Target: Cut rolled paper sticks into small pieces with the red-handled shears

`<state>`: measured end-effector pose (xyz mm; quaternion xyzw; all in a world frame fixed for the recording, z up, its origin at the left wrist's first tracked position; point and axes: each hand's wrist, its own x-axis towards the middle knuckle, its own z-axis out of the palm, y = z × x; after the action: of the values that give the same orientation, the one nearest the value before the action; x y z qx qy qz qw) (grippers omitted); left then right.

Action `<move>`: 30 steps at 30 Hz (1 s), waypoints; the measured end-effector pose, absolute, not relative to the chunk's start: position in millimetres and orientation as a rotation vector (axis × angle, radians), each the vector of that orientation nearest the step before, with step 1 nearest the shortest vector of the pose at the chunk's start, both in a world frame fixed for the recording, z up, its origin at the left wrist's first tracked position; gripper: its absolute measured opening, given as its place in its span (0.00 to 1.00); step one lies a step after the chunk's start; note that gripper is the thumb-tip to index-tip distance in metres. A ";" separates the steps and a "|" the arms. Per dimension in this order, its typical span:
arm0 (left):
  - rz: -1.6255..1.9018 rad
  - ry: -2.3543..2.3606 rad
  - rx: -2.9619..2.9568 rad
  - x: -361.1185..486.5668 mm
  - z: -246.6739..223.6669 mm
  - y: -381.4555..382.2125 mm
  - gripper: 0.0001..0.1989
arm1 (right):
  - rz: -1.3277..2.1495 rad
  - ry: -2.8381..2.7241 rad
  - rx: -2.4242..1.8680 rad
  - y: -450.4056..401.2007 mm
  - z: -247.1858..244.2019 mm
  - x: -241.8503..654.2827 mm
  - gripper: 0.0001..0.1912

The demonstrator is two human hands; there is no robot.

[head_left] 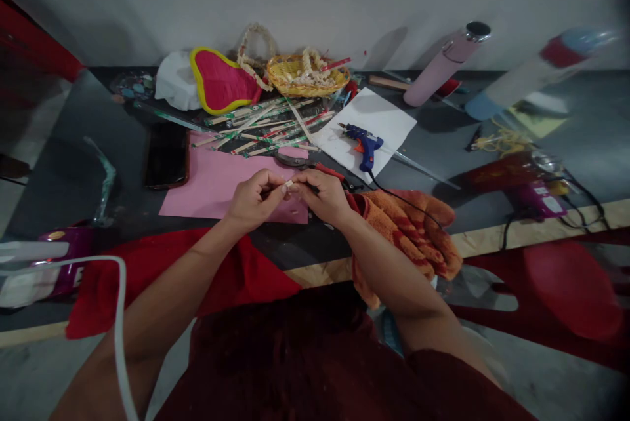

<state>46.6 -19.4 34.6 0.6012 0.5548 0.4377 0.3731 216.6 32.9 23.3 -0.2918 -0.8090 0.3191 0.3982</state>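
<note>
Above the front part of a pink sheet, my left hand and my right hand meet fingertip to fingertip. Between them they pinch a small pale piece, which looks like a short bit of wood; the fingers cover most of it. Just beyond my hands lies a pair of pliers-like cutters with red handles, partly hidden by my right hand. Several wrapped chopsticks are strewn past the sheet. Farther right, a blue hot glue gun rests on a white sheet.
A phone lies left of the pink sheet. At the back stand a yellow basket, a red heart-shaped piece with yellow edging and a pink flask. An orange towel and a red cloth drape the front edge.
</note>
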 end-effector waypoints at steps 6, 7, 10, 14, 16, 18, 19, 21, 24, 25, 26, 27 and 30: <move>1.126 1.407 1.554 46.9 34.2 -19.4 0.06 | 0.819 -2.060 -0.773 32.6 23.7 217.5 0.05; 1.127 1.404 1.554 46.8 34.0 -19.2 0.06 | 0.813 -2.062 -0.773 32.8 23.6 217.5 0.05; 1.117 1.407 1.549 46.6 32.9 -18.7 0.06 | 0.797 -2.063 -0.759 33.4 22.8 217.3 0.05; 1.103 1.409 1.533 46.1 31.0 -18.1 0.06 | 0.788 -2.064 -0.768 34.2 21.8 217.2 0.04; 1.100 1.412 1.534 45.9 30.3 -18.0 0.06 | 0.793 -2.065 -0.773 34.4 21.6 217.3 0.04; 1.101 1.416 1.539 46.0 30.5 -18.0 0.07 | 0.804 -2.070 -0.774 34.6 21.6 217.5 0.04; 1.100 1.417 1.541 46.1 30.9 -18.1 0.07 | 0.807 -2.073 -0.772 34.6 21.8 217.5 0.05; 1.097 1.419 1.544 46.6 32.2 -18.2 0.07 | 0.804 -2.076 -0.761 34.6 22.1 217.6 0.05; 1.092 1.415 1.535 47.2 34.2 -18.3 0.07 | 0.797 -2.075 -0.748 34.5 22.4 217.5 0.05; 1.094 1.412 1.532 47.3 34.4 -18.2 0.07 | 0.797 -2.078 -0.752 34.5 22.5 217.4 0.05; 1.097 1.410 1.531 47.3 34.5 -18.2 0.07 | 0.795 -2.082 -0.757 34.5 22.5 217.4 0.05; 1.097 1.410 1.531 47.2 34.3 -18.1 0.07 | 0.793 -2.086 -0.762 34.5 22.6 217.4 0.05; 1.090 1.419 1.543 46.5 33.0 -17.8 0.07 | 0.791 -2.086 -0.768 34.6 22.6 217.4 0.05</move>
<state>46.5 -17.8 33.0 0.6042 0.5557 0.4268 0.3796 217.4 34.6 22.6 -0.3008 -0.8173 0.3099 0.3814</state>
